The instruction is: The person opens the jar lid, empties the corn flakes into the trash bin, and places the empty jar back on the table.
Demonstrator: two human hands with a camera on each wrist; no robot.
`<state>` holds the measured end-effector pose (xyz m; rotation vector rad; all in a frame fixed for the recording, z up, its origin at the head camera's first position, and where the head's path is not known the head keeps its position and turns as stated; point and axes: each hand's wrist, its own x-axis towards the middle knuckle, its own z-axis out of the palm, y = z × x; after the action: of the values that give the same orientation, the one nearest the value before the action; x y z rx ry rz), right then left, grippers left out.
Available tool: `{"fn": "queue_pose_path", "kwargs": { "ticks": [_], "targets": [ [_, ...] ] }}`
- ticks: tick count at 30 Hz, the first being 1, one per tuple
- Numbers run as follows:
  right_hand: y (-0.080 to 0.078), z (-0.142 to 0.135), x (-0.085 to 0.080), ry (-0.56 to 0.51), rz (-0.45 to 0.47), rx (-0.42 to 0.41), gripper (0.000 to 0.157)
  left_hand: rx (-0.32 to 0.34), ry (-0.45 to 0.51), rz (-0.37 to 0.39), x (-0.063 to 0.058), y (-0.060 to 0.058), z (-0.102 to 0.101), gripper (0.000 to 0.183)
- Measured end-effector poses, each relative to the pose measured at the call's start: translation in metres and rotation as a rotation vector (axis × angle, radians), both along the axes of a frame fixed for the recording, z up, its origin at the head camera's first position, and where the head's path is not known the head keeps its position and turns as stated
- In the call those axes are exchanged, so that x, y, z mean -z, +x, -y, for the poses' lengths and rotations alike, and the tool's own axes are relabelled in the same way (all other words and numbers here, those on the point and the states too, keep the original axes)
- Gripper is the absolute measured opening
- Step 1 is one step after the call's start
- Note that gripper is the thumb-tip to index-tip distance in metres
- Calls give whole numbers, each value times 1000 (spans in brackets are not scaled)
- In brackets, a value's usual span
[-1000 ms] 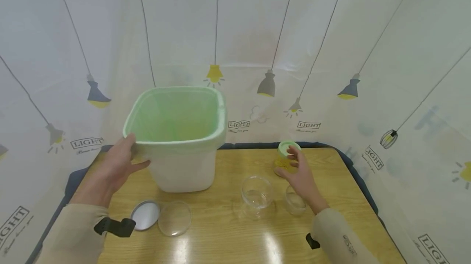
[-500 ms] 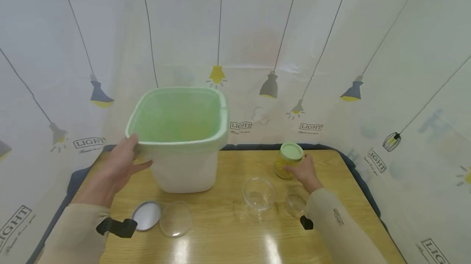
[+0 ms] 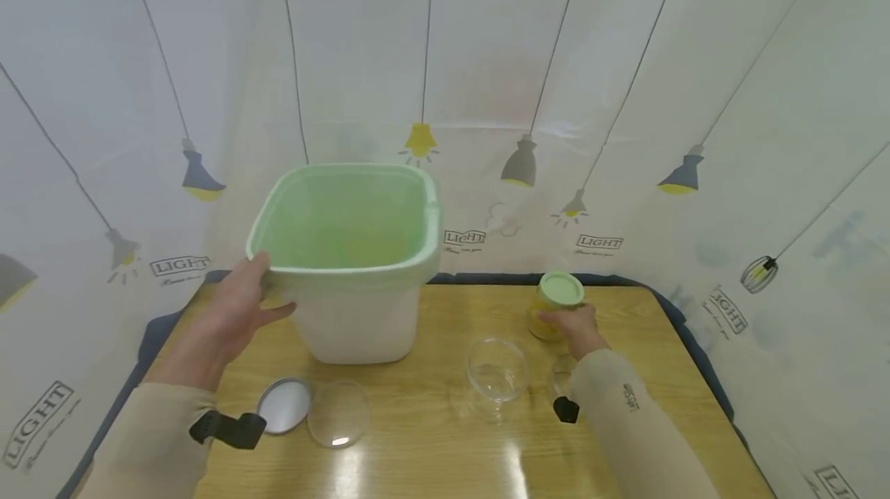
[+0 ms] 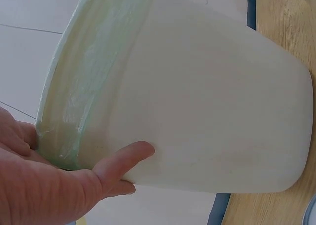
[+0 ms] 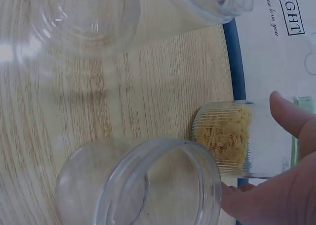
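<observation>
Jar (image 5: 242, 138) in right grip (image 3: 577, 326), near table edge (image 3: 487, 288)

One bin (image 3: 361, 321), three jars (image 3: 552, 303), two flat discs (image 3: 283, 405)

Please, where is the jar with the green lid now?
In the head view, the green-lidded jar is right of centre, near the far edge of the table, gripped by the right hand.

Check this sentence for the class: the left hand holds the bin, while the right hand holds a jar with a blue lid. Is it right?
Not quite: the lid is pale green, not blue, as the head view shows. The left hand holds the bin and the right hand holds the jar, as stated.
</observation>
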<state>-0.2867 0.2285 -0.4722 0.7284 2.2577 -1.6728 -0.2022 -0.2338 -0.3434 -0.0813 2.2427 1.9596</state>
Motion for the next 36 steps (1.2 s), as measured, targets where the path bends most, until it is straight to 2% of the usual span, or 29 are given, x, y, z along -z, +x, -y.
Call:
{"fn": "queue_pose_path", "kwargs": {
  "ticks": [4,12,17,25,30,36],
  "targets": [
    [-1,-2,1,-38,0,0,106,7,-11,-2,-1,0,-2,61],
    [-6,-4,5,-33,-115,-22,85,-8,1,11,-2,0,-3,62],
    [-8,-8,8,-12,-118,-53,87,-18,9,18,-2,0,-4,62],
    [-3,-8,4,129,-85,-56,99,-33,11,24,-1,-1,-5,62],
    [-2,-6,2,125,-98,-66,102,-37,4,21,-1,0,-4,62],
    [-4,-5,3,123,-100,-88,93,-32,2,21,-1,1,-2,64]
  ]
}}
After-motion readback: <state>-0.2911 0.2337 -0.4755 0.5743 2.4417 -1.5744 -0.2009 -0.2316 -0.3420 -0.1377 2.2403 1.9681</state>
